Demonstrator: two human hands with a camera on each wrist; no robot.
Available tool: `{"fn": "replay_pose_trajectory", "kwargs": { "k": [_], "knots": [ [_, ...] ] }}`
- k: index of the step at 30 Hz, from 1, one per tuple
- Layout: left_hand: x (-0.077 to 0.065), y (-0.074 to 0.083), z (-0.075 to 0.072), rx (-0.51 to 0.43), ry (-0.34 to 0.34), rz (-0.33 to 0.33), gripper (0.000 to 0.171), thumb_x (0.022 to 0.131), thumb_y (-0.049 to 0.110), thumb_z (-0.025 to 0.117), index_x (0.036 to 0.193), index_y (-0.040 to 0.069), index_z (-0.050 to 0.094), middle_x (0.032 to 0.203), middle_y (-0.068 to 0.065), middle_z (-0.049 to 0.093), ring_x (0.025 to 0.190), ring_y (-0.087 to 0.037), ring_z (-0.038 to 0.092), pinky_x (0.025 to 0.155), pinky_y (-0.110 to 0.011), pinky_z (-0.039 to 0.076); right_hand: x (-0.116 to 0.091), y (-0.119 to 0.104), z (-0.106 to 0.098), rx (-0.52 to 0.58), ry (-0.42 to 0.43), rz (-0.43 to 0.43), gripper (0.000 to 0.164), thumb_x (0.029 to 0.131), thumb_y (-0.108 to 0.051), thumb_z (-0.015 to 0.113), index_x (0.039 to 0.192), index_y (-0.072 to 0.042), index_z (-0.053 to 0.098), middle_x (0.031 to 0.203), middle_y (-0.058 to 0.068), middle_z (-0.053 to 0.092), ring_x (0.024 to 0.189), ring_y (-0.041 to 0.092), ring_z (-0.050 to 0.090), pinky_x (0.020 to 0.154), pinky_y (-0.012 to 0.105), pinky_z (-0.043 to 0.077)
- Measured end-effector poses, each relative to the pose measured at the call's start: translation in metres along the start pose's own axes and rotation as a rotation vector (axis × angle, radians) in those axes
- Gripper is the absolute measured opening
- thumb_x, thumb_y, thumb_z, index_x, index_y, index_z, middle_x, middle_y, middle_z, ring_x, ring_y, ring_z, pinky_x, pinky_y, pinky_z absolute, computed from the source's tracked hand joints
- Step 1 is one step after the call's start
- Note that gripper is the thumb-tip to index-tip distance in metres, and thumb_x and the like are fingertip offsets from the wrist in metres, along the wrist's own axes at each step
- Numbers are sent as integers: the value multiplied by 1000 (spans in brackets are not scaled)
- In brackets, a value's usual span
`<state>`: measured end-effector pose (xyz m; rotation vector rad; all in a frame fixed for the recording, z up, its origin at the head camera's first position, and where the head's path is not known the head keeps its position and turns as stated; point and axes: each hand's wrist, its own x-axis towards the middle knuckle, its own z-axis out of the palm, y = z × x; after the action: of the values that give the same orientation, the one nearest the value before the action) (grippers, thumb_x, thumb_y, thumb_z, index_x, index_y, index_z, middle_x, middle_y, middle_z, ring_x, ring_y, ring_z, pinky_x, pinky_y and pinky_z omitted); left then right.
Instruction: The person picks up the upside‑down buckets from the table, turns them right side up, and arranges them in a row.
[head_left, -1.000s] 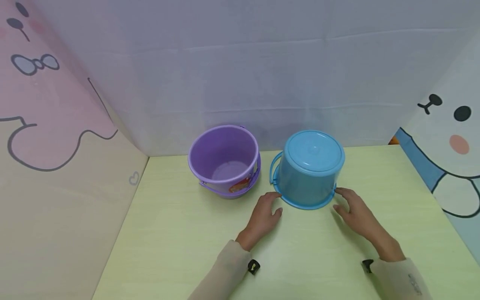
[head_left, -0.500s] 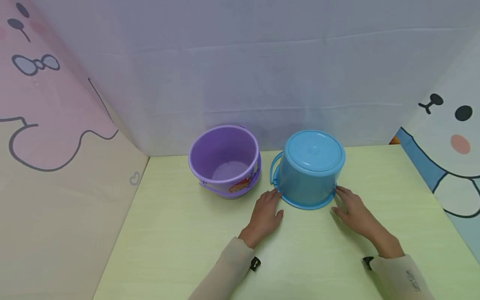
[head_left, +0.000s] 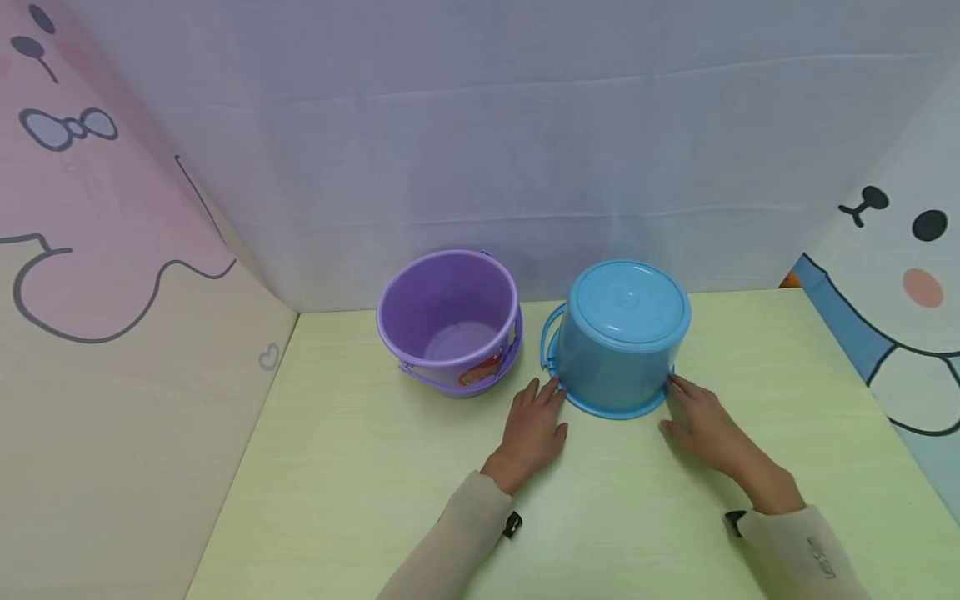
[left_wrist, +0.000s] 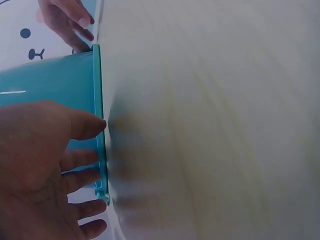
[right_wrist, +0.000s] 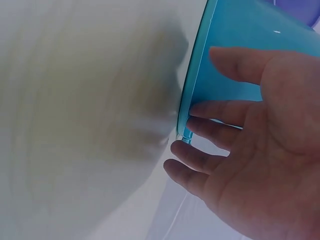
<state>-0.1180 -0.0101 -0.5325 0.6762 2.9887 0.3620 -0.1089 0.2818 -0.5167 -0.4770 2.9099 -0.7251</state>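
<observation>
A blue bucket (head_left: 621, 350) stands upside down on the table, base up and rim down, its handle (head_left: 550, 337) sticking out on the left. My left hand (head_left: 530, 425) is at the rim's left front, its fingertips at the edge and its thumb apart. At the right side of the rim is my right hand (head_left: 705, 429), fingers reaching to the edge. In the right wrist view the fingers of the right hand (right_wrist: 260, 120) are spread and nearly straight beside the rim. The left hand (left_wrist: 45, 160) looks likewise relaxed in the left wrist view.
Left of the blue bucket stands a purple bucket (head_left: 447, 308), upright with its mouth up and its handle hanging down in front. A white cloth wall (head_left: 480, 125) rises along the table's back edge. Printed panels flank the pale green table (head_left: 337, 483).
My left hand has shifted slightly right and forward, its fingers spreading at the rim. The right hand has barely moved, its fingertips a little closer to the rim. Both buckets stay in place.
</observation>
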Motion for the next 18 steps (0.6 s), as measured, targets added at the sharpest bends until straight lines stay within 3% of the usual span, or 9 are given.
{"fn": "replay_pose_trajectory", "kwargs": {
  "k": [12,18],
  "knots": [
    [2,3,1,212,19,11,47,103,35,68,147,17,63,157,0,55,144,-29,49,119,-47,40,-6,-7,5,-153,42,-33,63,90,-3,79,138,25,49,148,44,45,128,65,50,105,71,46],
    [5,3,3,301,30,27,46,102,39,68,144,20,64,153,1,58,141,-27,51,119,-46,40,-5,-12,3,-232,62,-45,61,88,-2,80,136,23,53,144,42,50,120,62,57,96,69,52]
  ]
}}
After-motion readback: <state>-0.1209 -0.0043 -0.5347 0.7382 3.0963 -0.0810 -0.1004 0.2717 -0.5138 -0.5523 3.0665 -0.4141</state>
